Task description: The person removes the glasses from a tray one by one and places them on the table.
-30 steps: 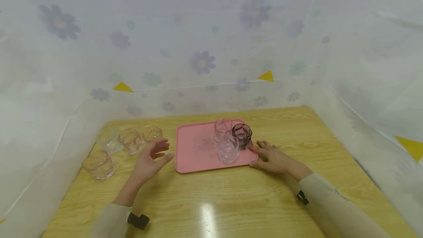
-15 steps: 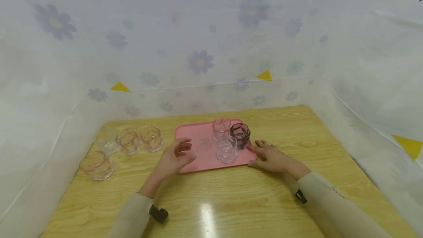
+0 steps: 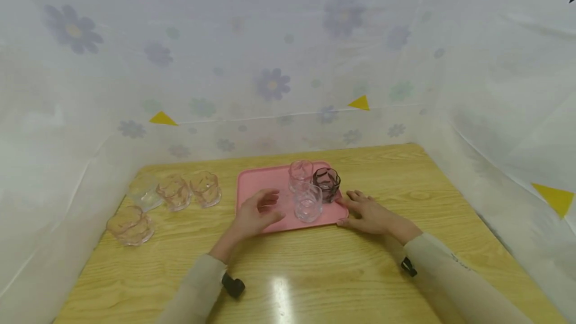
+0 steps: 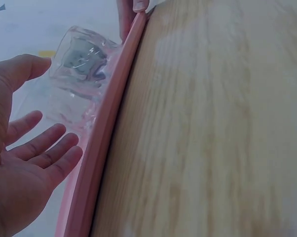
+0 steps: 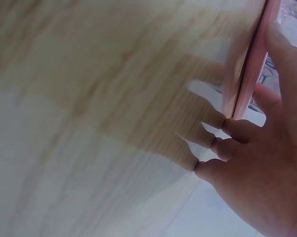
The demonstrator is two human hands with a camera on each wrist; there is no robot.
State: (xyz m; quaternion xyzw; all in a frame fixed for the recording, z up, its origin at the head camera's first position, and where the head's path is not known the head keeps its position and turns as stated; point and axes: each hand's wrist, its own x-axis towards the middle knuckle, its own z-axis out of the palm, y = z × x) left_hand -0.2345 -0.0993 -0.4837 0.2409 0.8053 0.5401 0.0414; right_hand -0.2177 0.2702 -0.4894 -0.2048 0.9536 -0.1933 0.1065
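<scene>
My left hand hovers over the near part of the pink tray, thumb and fingers spread apart and nothing between them. Just right of it stands a clear glass, also visible beyond the fingers in the left wrist view. Behind that glass are a pale pink glass and a dark smoky glass, all three upright on the tray's right side. My right hand rests at the tray's front right corner. In the right wrist view its thumb lies along the tray rim, while several fingertips touch the tabletop.
On the left of the wooden table stand two amber-pink glasses side by side, a clear glass and another amber-pink glass nearer the front. White flower-patterned sheeting closes in the back and sides.
My left hand has moved right, from beside the left-hand glasses to over the tray near its clear glass. The right hand stays at the tray corner, and the glasses stay put.
</scene>
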